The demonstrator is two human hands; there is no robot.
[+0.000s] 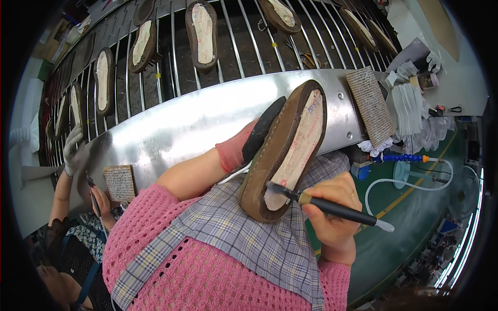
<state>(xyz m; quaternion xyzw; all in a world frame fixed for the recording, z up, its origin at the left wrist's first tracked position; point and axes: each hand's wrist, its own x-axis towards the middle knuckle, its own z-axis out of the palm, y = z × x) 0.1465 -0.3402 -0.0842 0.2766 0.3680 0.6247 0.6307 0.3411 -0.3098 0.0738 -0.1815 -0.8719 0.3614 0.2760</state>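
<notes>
A brown shoe upper (257, 171) is held bottom up and tilted before me, its long pale insole (301, 147) facing up with reddish print and handwriting on it. My left hand (262, 132), in a red-cuffed glove with a black palm part, supports it from behind; its fingers are hidden by the shoe. In my bare right hand (334, 207) is a brush (340, 210) with a black handle and a ringed brass-coloured collar. The brush's dark tip meets the pale insole near the shoe's lower end.
Beyond a shiny metal ledge (171, 122), several shoes lie bottom up on a roller conveyor (233, 41). A bristly block (369, 106) and stacked pale pieces (407, 111) stand right, near a blue-nozzled hose (399, 158). A co-worker's gloved hand (73, 147) is at left beside another block (119, 183).
</notes>
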